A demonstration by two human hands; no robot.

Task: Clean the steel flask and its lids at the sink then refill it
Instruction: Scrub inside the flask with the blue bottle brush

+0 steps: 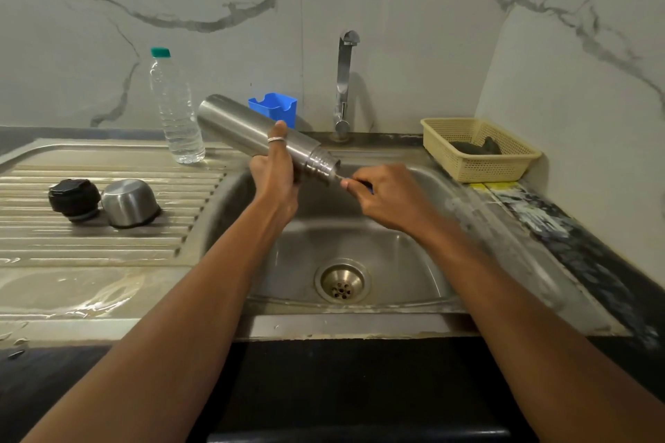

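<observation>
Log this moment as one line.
left hand grips flask over sink | right hand pinches thin tool at mouth | black lid, steel cap on drainboard

two lids (104,203) on drainboard (90,248), left of sink (360,244).

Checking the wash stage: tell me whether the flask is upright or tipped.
Tipped. The left hand grips the steel flask slanted over the sink, its uncapped mouth lower, toward the right hand.

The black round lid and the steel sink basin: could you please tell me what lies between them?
The domed steel cup lid, seen in the head view.
</observation>
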